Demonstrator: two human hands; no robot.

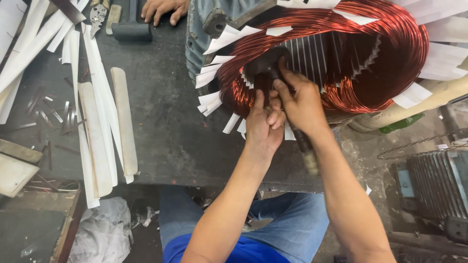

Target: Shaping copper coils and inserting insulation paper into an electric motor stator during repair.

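Head view: two hands, left hand point(263, 124) and right hand point(300, 100), both clenched on one dark mallet point(267, 68) against one stator's glossy red-copper coils point(390, 44).

stator point(312, 58) on bench point(165, 126), strips point(97, 122) left

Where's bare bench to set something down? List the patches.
Free: the dark bench between the wooden sticks and the motor stator, down to its front edge. Crowded: the left side under white paper strips and metal scraps; tools beside another person's hand.
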